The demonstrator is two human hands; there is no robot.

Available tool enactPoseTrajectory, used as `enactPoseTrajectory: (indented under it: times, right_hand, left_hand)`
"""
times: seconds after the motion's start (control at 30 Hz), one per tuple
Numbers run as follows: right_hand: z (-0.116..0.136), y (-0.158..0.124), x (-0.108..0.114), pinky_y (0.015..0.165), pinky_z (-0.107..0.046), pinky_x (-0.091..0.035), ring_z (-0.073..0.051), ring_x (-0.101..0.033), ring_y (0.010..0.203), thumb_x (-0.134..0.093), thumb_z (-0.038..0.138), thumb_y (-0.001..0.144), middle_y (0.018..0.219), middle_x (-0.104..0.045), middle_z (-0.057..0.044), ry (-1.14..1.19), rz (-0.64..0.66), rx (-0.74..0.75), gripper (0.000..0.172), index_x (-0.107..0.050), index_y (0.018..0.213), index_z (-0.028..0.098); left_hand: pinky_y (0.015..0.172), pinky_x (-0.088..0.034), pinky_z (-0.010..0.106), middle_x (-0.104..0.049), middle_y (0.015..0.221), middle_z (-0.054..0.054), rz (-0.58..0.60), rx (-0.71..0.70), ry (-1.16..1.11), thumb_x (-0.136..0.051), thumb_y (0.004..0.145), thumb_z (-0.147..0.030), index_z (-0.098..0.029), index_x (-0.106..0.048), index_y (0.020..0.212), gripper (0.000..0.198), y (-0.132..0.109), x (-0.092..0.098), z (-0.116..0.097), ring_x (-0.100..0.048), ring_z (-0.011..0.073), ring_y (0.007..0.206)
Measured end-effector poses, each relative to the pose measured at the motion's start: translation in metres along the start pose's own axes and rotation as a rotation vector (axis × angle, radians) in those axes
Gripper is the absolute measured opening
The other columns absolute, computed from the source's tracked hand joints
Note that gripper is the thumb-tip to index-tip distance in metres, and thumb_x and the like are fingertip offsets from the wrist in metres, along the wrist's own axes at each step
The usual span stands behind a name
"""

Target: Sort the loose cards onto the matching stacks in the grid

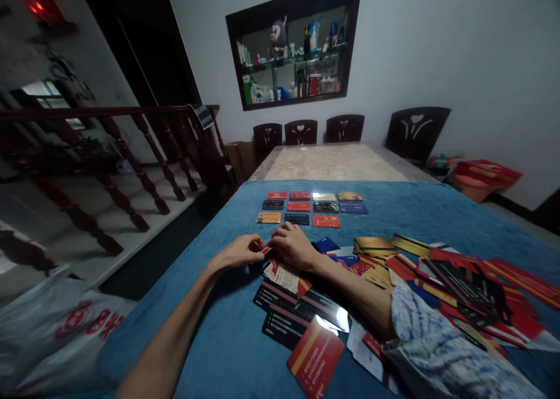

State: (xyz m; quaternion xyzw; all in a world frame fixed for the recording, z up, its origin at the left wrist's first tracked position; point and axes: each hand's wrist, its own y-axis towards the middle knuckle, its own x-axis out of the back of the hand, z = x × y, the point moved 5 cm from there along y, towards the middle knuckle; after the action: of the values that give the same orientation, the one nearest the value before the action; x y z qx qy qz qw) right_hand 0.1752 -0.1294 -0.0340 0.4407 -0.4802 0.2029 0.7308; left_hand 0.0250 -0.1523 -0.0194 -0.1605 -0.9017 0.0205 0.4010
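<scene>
Between my two hands is a small red card (266, 249), mostly covered by fingers. My left hand (245, 248) pinches its left end. My right hand (291, 246) is bent over its right end with the fingers curled down. Just below lie overlapping cards: a cream and red card (284, 276), black cards with white print (280, 324), and a red card with yellow stripes (317, 355). Beyond my hands, cards lie in rows, among them an orange card (268, 217), a dark blue card (297, 219) and a red card (326, 221).
A loose heap of gold, red and black cards (464, 282) spreads over the blue cloth (210, 340) at right. Behind it stand a bare tabletop (332, 161) and dark chairs (415, 132). At left are a wooden railing (131, 154) and a white plastic bag (65, 329).
</scene>
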Motion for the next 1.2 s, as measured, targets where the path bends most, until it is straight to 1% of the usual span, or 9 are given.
enactPoseTrajectory:
  times: [0.1,0.23,0.3,0.43,0.57,0.73,0.9,1.07,1.2]
  right_hand:
    - [-0.002,0.0,0.001,0.076,-0.033,-0.032,-0.021,-0.049,0.095,-0.059,0.021,0.092,0.094,-0.07,-0.006,-0.014,-0.045,-0.002,0.015,-0.073,0.098,0.023]
    - [-0.004,0.0,0.001,0.073,-0.032,-0.032,-0.02,-0.05,0.09,-0.063,0.022,0.091,0.091,-0.071,-0.005,-0.021,-0.085,-0.021,0.009,-0.072,0.093,0.022]
    - [-0.005,0.0,0.001,0.072,-0.031,-0.032,-0.019,-0.05,0.087,-0.062,0.023,0.092,0.089,-0.071,-0.005,-0.014,-0.112,-0.029,0.01,-0.072,0.092,0.022]
    - [-0.01,0.0,0.001,0.072,-0.031,-0.034,-0.019,-0.051,0.083,-0.057,0.023,0.094,0.088,-0.072,-0.005,0.024,-0.177,-0.04,0.014,-0.071,0.093,0.021]
    - [-0.015,-0.002,0.001,0.072,-0.03,-0.037,-0.019,-0.051,0.084,-0.058,0.022,0.093,0.088,-0.072,-0.005,0.087,-0.212,-0.052,0.012,-0.07,0.094,0.021]
    - [-0.017,-0.004,0.001,0.073,-0.03,-0.037,-0.019,-0.052,0.085,-0.056,0.019,0.093,0.089,-0.07,-0.005,0.118,-0.218,-0.081,0.013,-0.068,0.096,0.021]
    - [-0.017,-0.004,0.0,0.073,-0.03,-0.037,-0.019,-0.053,0.085,-0.056,0.015,0.091,0.091,-0.07,-0.005,0.126,-0.193,-0.098,0.015,-0.068,0.098,0.021]
    - [-0.017,-0.004,0.0,0.072,-0.031,-0.038,-0.02,-0.053,0.087,-0.059,0.014,0.087,0.093,-0.07,-0.006,0.135,-0.173,-0.109,0.017,-0.067,0.101,0.021]
    - [-0.016,-0.003,0.002,0.073,-0.031,-0.037,-0.02,-0.053,0.088,-0.059,0.013,0.087,0.095,-0.07,-0.005,0.151,-0.17,-0.103,0.017,-0.067,0.1,0.021]
  left_hand:
    - [0.065,-0.043,0.025,-0.066,0.075,0.002,0.0,-0.039,-0.033,-0.06,0.068,-0.037,-0.014,-0.067,0.082,0.028,-0.002,0.008,-0.002,-0.058,0.0155,0.069]
    - [0.068,-0.043,0.025,-0.068,0.074,0.003,-0.057,-0.093,-0.045,-0.061,0.072,-0.041,-0.014,-0.069,0.077,0.029,-0.005,0.018,-0.007,-0.059,0.0162,0.071]
    - [0.068,-0.044,0.025,-0.069,0.074,0.003,-0.087,-0.114,-0.033,-0.061,0.073,-0.041,-0.014,-0.07,0.075,0.029,-0.006,0.021,-0.009,-0.059,0.0167,0.071]
    - [0.066,-0.045,0.025,-0.07,0.075,0.003,-0.147,-0.132,-0.03,-0.062,0.073,-0.038,-0.013,-0.073,0.077,0.027,-0.007,0.028,-0.008,-0.061,0.0173,0.071]
    - [0.068,-0.047,0.026,-0.071,0.075,0.004,-0.201,-0.13,-0.055,-0.06,0.07,-0.029,-0.013,-0.073,0.077,0.022,-0.007,0.034,-0.007,-0.062,0.0168,0.07]
    - [0.072,-0.05,0.028,-0.073,0.076,0.004,-0.23,-0.136,-0.074,-0.058,0.068,-0.023,-0.014,-0.073,0.078,0.02,-0.004,0.033,-0.004,-0.065,0.0174,0.073]
    - [0.069,-0.051,0.026,-0.073,0.075,0.004,-0.234,-0.141,-0.059,-0.056,0.067,-0.022,-0.015,-0.073,0.076,0.021,-0.002,0.03,-0.002,-0.065,0.017,0.072]
    - [0.065,-0.049,0.024,-0.073,0.074,0.002,-0.251,-0.15,0.022,-0.056,0.067,-0.024,-0.015,-0.073,0.076,0.022,-0.003,0.027,-0.007,-0.063,0.0163,0.069]
    - [0.067,-0.047,0.024,-0.074,0.079,0.002,-0.261,-0.162,0.113,-0.055,0.07,-0.025,-0.015,-0.074,0.081,0.024,-0.002,0.022,-0.009,-0.063,0.0166,0.073]
